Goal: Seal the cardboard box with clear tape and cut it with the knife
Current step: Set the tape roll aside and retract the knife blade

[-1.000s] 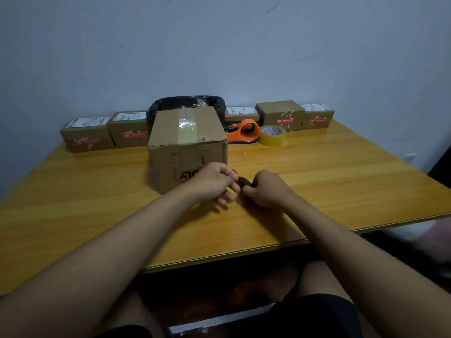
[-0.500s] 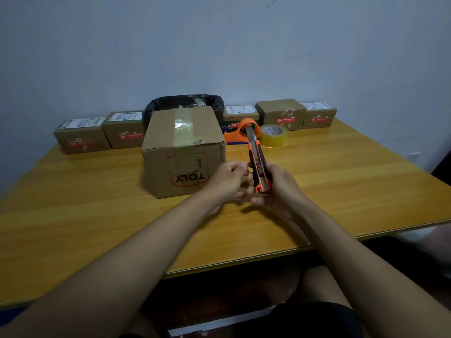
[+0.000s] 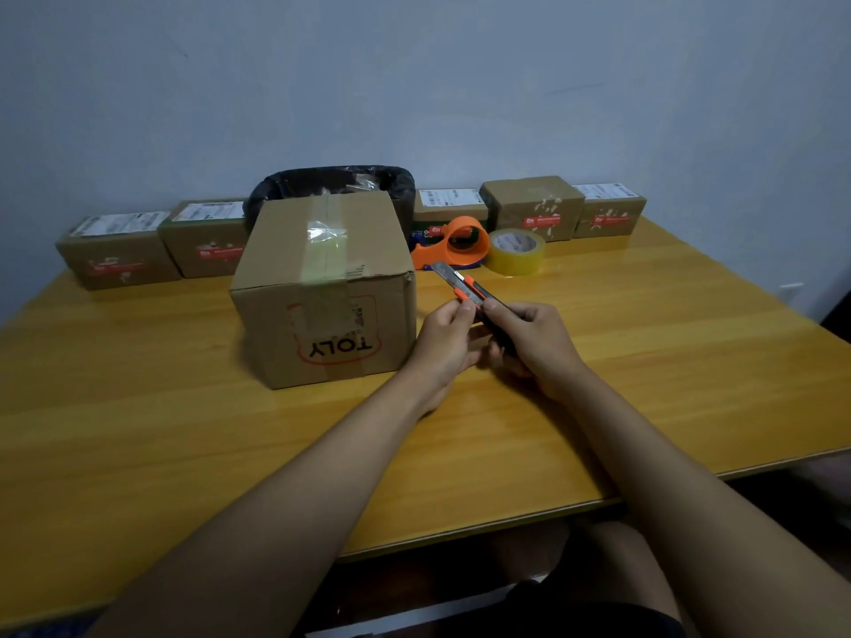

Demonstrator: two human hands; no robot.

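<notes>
Box (image 3: 322, 292) closed on the table (image 3: 644, 361), printed "TOLY" upside down on the near face, with tape strip running over the top and down that face.

Just right of the box, above the table: knife (image 3: 469, 290), orange and black, blade end pointing up and left toward the box's top right corner, some metal blade showing. Not touching the box.

Right hand (image 3: 534, 343) wrapped around the black rear part of the knife, thumb on top near the orange slider. Left hand (image 3: 444, 343) just right of the box, fingers curled, thumb and fingertips pinching the orange front part of the knife. Both hands closed on the knife, touching each other.

Behind the box on the right: orange tape dispenser (image 3: 456, 244), and beside it a roll of clear tape (image 3: 515, 250) lying flat on the table.

Directly behind the box: black bin (image 3: 331, 181) with a bag liner, partly hidden by the box.

Along the wall behind the box: 5 small parcels, 2 on the left (image 3: 117, 253) (image 3: 207, 239) and 3 on the right (image 3: 449, 207) (image 3: 534, 207) (image 3: 608, 209), with white labels on top of 4.
</notes>
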